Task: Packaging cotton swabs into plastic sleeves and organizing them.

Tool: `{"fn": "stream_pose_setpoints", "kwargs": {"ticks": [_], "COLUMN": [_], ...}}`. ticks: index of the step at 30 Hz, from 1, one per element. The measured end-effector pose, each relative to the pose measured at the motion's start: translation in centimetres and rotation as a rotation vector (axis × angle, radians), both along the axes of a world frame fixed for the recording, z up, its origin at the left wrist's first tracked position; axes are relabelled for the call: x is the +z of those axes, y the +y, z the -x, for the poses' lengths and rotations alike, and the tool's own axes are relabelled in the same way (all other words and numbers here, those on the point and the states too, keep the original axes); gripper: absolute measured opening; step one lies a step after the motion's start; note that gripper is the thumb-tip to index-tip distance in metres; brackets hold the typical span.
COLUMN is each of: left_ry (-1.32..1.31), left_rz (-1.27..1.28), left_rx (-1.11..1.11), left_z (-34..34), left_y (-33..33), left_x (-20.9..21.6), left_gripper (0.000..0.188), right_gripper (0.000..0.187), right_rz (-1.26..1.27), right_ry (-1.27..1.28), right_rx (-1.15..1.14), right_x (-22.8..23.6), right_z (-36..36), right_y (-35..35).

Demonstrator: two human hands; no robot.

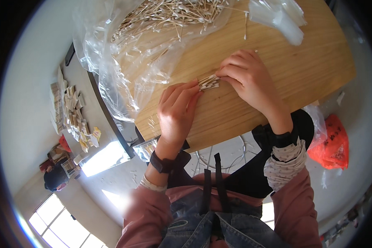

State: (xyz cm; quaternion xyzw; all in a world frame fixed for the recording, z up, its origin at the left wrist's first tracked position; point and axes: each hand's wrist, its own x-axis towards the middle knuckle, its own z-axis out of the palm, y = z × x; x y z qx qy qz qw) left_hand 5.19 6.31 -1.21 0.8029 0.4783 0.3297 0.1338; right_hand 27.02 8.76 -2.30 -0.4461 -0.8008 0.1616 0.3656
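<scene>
Several white-tipped swabs, seemingly wooden-stemmed

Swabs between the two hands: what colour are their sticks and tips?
The swabs have tan sticks and white tips, seen best in the head view.

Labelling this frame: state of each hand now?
Left hand: closed, holding one end of a cotton swab bundle.
Right hand: pinched at the bundle's other end.
</scene>
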Motion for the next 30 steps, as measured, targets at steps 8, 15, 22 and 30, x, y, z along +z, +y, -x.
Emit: {"fn": "stream_pose_setpoints", "kwargs": {"ticks": [8, 15, 22, 30], "left_ry": [-0.027, -0.044, -0.004, -0.007], "left_rz": [-0.003, -0.009, 0.000, 0.052], "left_rx": [0.002, -0.003, 0.026, -0.004], "left_z": [0.1, 0.4, 2.4, 1.8], "left_y": [-0.1, -0.1, -0.8, -2.9], "left_x": [-0.4, -0.4, 0.2, 0.0], "left_gripper": [0.016, 0.018, 0.019, 0.021], "right_gripper": [0.011, 0.009, 0.008, 0.009], "right_rz": [0.069, 0.081, 0.057, -0.022], "right_ry": [0.003, -0.062, -0.102, -0.060], "right_rx": [0.018, 0.013, -0.091, -0.049], "right_x": [0.4, 1.1, 1.3, 0.4], "right_z": [-0.3, -0.7, -2.8, 2.3], "right_y": [0.2, 0.4, 0.8, 0.8]}}
